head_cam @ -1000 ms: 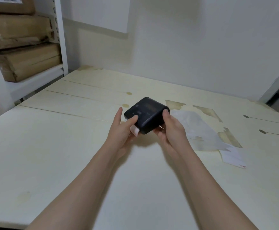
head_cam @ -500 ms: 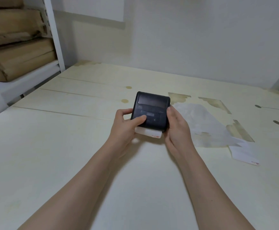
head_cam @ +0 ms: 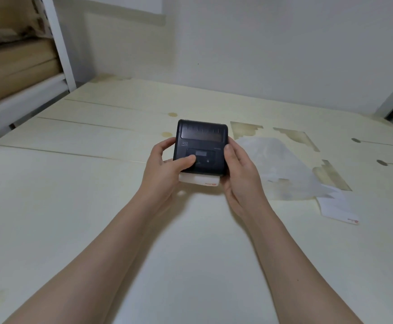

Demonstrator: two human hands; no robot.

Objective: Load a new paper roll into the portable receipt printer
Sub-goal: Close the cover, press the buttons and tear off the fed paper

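A black portable receipt printer (head_cam: 204,139) is held level just above the pale table (head_cam: 73,206), its lid closed and its top facing me. My left hand (head_cam: 165,169) grips its left side, with the thumb lying on the small button panel. My right hand (head_cam: 240,174) holds the right side. A white strip of paper (head_cam: 199,180) with a small red mark sticks out of the printer's near edge, between my hands. The roll itself is hidden inside.
A crumpled translucent wrapper (head_cam: 277,169) lies right of the printer, with a white slip of paper (head_cam: 338,208) beyond it. A white shelf post (head_cam: 59,43) and brown cardboard packages (head_cam: 15,69) stand at the far left. A wall runs behind the table.
The printer has turned from a tilted, angled pose to square and level facing me. My left thumb has come to rest on the button panel. The camera has moved closer.
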